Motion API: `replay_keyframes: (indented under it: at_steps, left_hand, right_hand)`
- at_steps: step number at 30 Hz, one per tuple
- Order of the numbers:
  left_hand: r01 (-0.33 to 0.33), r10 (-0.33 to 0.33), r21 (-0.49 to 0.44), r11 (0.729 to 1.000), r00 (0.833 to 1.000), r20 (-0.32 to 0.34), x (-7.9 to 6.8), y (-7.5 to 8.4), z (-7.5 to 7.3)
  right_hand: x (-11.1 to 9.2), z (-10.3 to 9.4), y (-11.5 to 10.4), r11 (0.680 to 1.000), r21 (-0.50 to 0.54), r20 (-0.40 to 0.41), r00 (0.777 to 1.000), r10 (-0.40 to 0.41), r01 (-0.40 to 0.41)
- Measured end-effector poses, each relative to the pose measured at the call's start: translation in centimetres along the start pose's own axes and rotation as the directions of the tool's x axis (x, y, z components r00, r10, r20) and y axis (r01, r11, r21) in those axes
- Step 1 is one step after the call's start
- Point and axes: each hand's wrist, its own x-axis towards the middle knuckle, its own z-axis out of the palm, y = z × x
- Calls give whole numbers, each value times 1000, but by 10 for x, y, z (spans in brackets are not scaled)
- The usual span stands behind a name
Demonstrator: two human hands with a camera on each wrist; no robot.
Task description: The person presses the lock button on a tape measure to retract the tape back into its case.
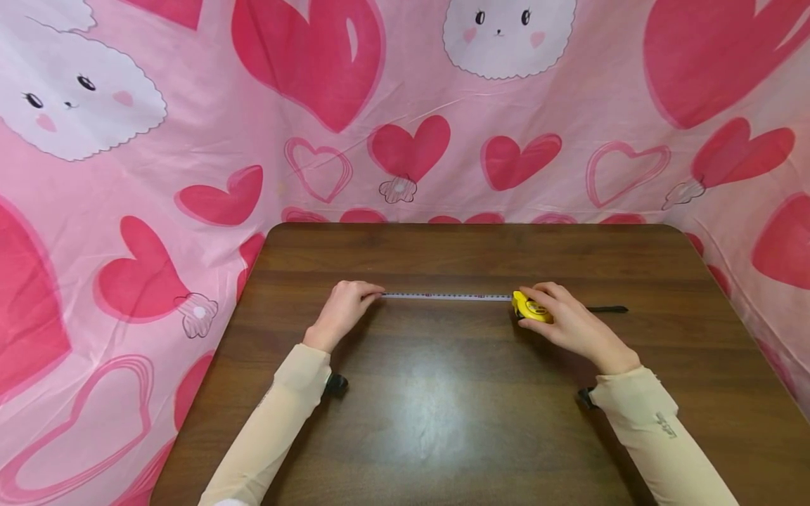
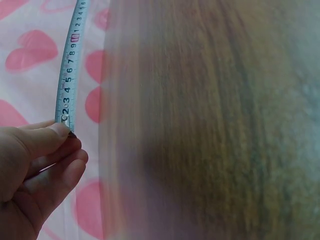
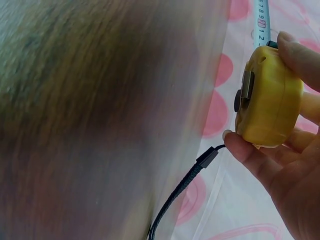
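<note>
A yellow tape measure (image 1: 530, 308) is gripped by my right hand (image 1: 576, 327), fingers and thumb around its case. From it a white blade (image 1: 443, 296) with printed numbers runs straight left across to my left hand (image 1: 342, 313). The left thumb and fingers pinch the blade's end, close to the low numbers on the tape blade (image 2: 70, 75) in the left wrist view. A black wrist strap (image 3: 177, 192) hangs from the case in the right wrist view. A metal clip (image 3: 247, 86) shows on the case's side.
Beneath the hands is a brown wood-grain table (image 1: 430, 450) with rounded far corners. A pink cloth (image 1: 430, 98) printed with hearts and white faces hangs behind and beside it. Dark wrist-camera mounts (image 1: 337, 384) sit under both forearms.
</note>
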Motion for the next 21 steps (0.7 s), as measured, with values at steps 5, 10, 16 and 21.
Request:
replay_keyframes:
  at_steps: [5, 10, 16, 21]
  left_hand:
    - [-9, 9, -12, 1000, 1000, 3, 2, 0, 1]
    - [3, -2, -33, 999, 1000, 17, 4, 3, 2]
    - [-14, 14, -33, 999, 1000, 7, 6, 7, 3]
    - [-2, 3, -44, 999, 1000, 22, 6, 10, 4]
  right_hand:
    - [2, 1, -1, 1000, 0, -6, 1000, -17, 17]
    - [4, 1, -2, 999, -2, -13, 999, -33, 33]
    - [6, 1, -6, 1000, 3, 0, 1000, -21, 21]
    - [7, 3, -8, 1000, 9, 8, 1000, -11, 11]
